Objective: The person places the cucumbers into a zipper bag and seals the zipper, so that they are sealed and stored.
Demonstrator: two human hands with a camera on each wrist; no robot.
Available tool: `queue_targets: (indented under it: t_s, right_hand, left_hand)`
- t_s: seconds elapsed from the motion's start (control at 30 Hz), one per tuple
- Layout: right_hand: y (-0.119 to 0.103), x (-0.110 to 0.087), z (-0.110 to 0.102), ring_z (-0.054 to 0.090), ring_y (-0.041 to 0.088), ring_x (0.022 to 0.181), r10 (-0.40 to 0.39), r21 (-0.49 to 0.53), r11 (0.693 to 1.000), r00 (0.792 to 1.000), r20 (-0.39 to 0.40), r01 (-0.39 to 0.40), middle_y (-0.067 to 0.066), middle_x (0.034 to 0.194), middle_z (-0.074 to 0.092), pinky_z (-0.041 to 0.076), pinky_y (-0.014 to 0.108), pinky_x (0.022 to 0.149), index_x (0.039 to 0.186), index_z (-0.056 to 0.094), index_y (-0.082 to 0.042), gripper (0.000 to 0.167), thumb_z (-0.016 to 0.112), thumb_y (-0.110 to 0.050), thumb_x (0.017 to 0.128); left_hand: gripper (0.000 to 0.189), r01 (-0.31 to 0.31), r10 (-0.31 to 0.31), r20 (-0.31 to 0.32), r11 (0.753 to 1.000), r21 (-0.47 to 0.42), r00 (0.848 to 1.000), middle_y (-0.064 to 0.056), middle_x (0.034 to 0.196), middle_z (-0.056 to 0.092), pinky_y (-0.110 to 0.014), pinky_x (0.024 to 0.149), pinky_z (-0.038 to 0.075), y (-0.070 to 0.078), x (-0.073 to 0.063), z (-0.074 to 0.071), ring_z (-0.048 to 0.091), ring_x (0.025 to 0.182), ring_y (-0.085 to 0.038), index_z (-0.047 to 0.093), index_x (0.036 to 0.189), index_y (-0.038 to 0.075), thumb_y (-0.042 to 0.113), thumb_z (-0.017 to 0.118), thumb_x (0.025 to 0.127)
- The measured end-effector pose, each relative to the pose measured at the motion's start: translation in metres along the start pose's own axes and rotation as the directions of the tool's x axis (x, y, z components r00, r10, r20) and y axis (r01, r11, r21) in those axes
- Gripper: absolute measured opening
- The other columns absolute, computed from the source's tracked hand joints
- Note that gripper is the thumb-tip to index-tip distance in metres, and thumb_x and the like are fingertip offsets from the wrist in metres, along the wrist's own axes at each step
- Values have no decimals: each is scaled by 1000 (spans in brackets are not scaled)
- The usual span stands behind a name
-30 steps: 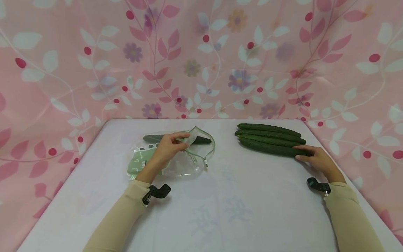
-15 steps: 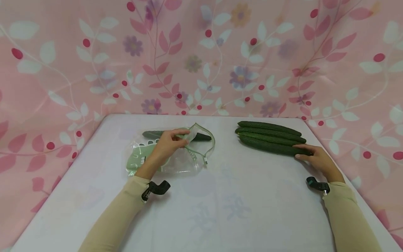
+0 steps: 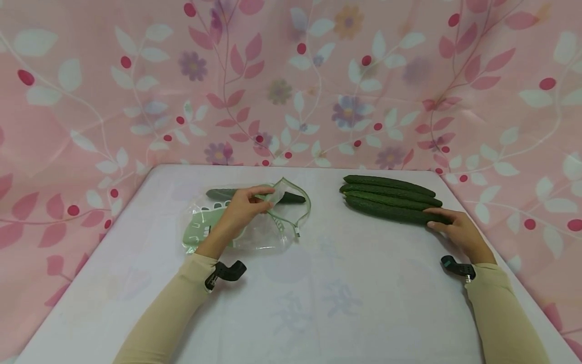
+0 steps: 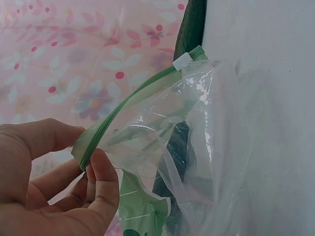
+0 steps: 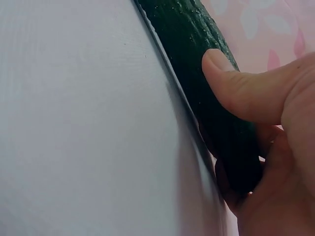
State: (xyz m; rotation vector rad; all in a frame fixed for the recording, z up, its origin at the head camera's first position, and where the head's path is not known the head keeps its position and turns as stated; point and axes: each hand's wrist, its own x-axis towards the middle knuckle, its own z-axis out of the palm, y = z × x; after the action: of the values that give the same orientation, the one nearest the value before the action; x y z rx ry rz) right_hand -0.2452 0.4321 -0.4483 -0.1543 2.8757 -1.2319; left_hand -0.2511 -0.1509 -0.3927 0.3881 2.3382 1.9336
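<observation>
My left hand [image 3: 245, 206] pinches the green zip edge [image 4: 106, 123] of a clear slider bag [image 3: 259, 240] between thumb and fingers, and the bag's mouth stands parted. A green cartoon print shows on the bag. One cucumber [image 3: 293, 198] lies inside it, partly hidden behind my left hand. On the right, my right hand [image 3: 456, 230] grips the near end of the front cucumber [image 3: 386, 210] in a row of several. In the right wrist view my thumb lies along the top of that cucumber [image 5: 189, 64], with fingers curled under its end.
Behind the front cucumber, the others [image 3: 386, 183] lie side by side near the back right of the white-covered table [image 3: 309, 303]. A pink floral curtain [image 3: 291, 91] hangs behind and at both sides of the table.
The whole head view has shifted slightly upward. Both hands keep their holds on the bag edge and the cucumber, with hardly any movement.
</observation>
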Motion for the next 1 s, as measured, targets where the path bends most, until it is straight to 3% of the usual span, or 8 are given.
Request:
queue_targets:
  t_s: [0.43,0.6,0.73,0.9,1.0]
  right_hand:
    - [-13,1,1,34,44,142,30,39,999,999,-29,-29,26,156,41,31,70,109,144,60,-3,52,67,-35,104]
    - [-23,2,2,31,46,144,37,54,998,998,-57,-34,27,157,40,30,70,108,144,59,-3,54,68,-37,103]
    - [-33,3,5,34,42,143,17,52,999,997,-77,-13,25,152,47,35,61,106,143,61,-2,54,70,-36,102]
    - [-46,6,12,39,42,138,-36,34,999,996,-87,39,25,144,55,39,56,102,139,64,-2,49,70,-34,102]
    - [-53,8,17,39,43,139,-71,41,996,993,-92,75,25,143,56,37,61,104,138,65,-2,46,70,-31,102]
  left_hand:
    - [44,15,-15,-16,1000,20,1000,-13,98,70,-56,95,50,0,-1,1,63,86,-24,67,138,2,6,73,94]
    - [44,16,-16,-19,1000,11,1000,-13,99,70,-45,91,53,2,1,2,64,88,-24,67,138,2,5,73,94]
    - [45,21,-21,-14,1000,-1,1000,-16,106,69,-36,88,54,3,1,3,64,90,-24,66,139,1,4,72,94]
    - [46,33,-33,-13,999,-11,999,-22,116,67,-38,91,54,5,0,3,63,93,-24,65,140,1,4,72,95]
    - [46,31,-32,-16,999,-25,999,-25,120,65,-42,94,54,5,-1,2,62,94,-24,64,141,0,3,73,95]
